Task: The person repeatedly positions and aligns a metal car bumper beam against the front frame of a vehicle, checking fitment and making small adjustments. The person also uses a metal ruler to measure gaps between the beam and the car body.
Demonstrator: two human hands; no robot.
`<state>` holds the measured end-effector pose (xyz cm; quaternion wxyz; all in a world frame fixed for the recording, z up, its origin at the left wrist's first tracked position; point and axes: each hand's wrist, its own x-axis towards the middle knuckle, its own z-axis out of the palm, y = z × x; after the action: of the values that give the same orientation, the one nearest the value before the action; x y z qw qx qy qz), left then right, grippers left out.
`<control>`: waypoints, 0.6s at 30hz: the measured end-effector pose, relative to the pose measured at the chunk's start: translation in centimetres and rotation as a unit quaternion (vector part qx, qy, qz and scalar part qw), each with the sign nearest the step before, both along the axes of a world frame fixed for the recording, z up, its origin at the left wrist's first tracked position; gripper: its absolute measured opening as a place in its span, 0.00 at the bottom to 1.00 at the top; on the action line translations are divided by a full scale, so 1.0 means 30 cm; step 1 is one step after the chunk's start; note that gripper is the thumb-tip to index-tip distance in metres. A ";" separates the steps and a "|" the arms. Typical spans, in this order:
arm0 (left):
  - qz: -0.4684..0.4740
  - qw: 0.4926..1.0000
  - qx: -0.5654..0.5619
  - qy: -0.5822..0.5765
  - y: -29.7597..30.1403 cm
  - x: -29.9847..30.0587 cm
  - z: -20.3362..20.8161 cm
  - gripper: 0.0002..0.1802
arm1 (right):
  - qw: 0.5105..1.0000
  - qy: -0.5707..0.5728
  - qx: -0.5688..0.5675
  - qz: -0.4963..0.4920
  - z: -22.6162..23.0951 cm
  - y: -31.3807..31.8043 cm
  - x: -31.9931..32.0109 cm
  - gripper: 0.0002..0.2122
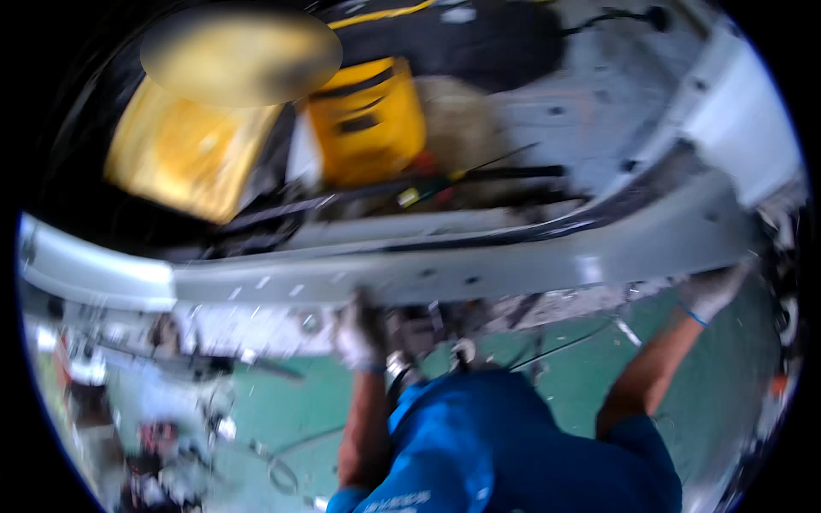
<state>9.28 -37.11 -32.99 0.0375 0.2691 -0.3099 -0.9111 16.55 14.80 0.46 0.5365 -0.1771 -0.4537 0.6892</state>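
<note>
A long pale grey car sill panel [534, 267] runs across the view, curving upward at the right, with small dark holes along it. My left hand [359, 335], in a light glove, grips its lower edge near the middle. Farther right, my gloved right hand [715, 291] holds the lower edge by the upturned end; its fingers are partly hidden behind the panel. Below the panel shows a rough, whitish strip of car body [256, 332]. Motion blurs the whole picture, including both hands.
Inside the car are a worn yellow seat [184, 145], a yellow bag-like piece [368, 124] and a screwdriver-like tool [428, 188] lying on the frame. Cables [299, 440] and blurred items lie on the green floor [282, 402] at lower left.
</note>
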 end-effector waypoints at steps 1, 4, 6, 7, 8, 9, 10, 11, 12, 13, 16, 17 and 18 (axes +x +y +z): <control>-0.011 0.998 -0.056 0.015 -0.011 0.015 -0.015 0.29 | 0.999 0.007 0.033 0.015 -0.060 0.036 -0.008 0.31; -0.073 0.995 -0.035 0.059 0.023 0.028 0.140 0.31 | 0.991 0.073 0.105 -0.033 -0.048 0.031 -0.071 0.23; -0.025 0.997 -0.070 0.020 0.096 0.024 0.344 0.31 | 0.986 0.094 0.138 0.002 -0.026 -0.010 -0.091 0.25; -0.025 0.993 -0.095 0.062 0.079 0.015 0.313 0.29 | 0.988 0.085 0.129 -0.027 -0.046 0.004 -0.089 0.32; -0.023 0.993 -0.098 0.062 0.093 0.014 0.329 0.30 | 0.980 0.055 0.179 -0.060 -0.046 -0.019 -0.073 0.36; -0.020 0.993 -0.100 0.062 0.108 0.014 0.345 0.32 | 0.969 0.025 0.228 -0.092 -0.039 -0.051 -0.056 0.41; -0.015 0.994 -0.084 0.073 0.074 0.004 0.279 0.32 | 0.963 0.015 0.252 -0.091 -0.032 -0.096 -0.054 0.49; -0.014 0.994 -0.066 0.081 0.047 -0.010 0.210 0.33 | 0.967 0.022 0.241 -0.084 -0.035 -0.108 -0.048 0.55; -0.015 0.996 -0.056 0.064 0.043 -0.004 0.228 0.34 | 0.969 0.032 0.234 -0.074 -0.041 -0.128 -0.055 0.57; 0.003 0.996 -0.067 0.053 0.031 0.003 0.242 0.35 | 0.971 0.046 0.226 -0.059 -0.041 -0.154 -0.072 0.59; -0.065 0.994 -0.086 -0.031 -0.006 0.036 0.264 0.24 | 0.978 0.026 0.205 -0.036 -0.069 -0.158 -0.072 0.61; -0.074 0.996 -0.050 0.009 0.006 0.021 0.268 0.28 | 0.979 0.026 0.203 -0.028 -0.085 -0.147 -0.080 0.61; -0.083 0.995 -0.013 0.048 0.019 0.012 0.274 0.34 | 0.977 0.034 0.209 -0.031 -0.103 -0.136 -0.095 0.62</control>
<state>9.63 -36.54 -24.77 -0.0198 0.1977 -0.3406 -0.9190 13.70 10.71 -2.61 0.5980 -0.0517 -0.5634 0.5678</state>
